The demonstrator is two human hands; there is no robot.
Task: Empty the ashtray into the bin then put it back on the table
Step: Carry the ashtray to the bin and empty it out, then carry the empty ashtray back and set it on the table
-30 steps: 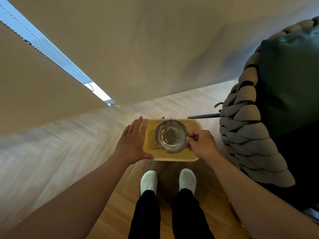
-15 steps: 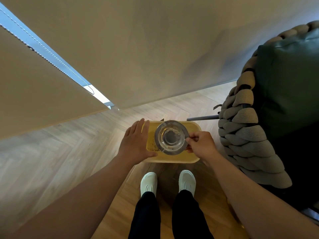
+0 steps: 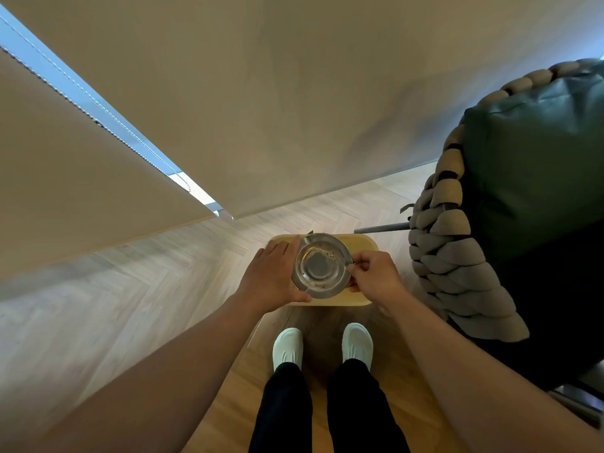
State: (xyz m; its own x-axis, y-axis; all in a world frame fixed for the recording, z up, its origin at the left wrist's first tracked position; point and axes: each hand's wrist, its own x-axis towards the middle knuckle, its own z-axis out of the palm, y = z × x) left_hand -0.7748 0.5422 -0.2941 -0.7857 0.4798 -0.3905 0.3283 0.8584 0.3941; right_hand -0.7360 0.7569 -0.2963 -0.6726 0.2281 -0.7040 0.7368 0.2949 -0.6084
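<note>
A round metal ashtray with grey ash stuck near its far rim hangs over a yellow bin that stands on the floor. My right hand pinches the ashtray's right rim. My left hand lies flat against the ashtray's left side, with the thumb under its near edge. The ashtray and both hands hide most of the bin's opening.
My two white shoes stand on the wooden floor right behind the bin. A chair with a thick woven grey rim and a dark green cushion stands close on the right. Beige roller blinds hang ahead.
My left hand has moved right from the bin's left edge to the ashtray's left side. The ashtray has stayed over the bin, still held by my right hand.
</note>
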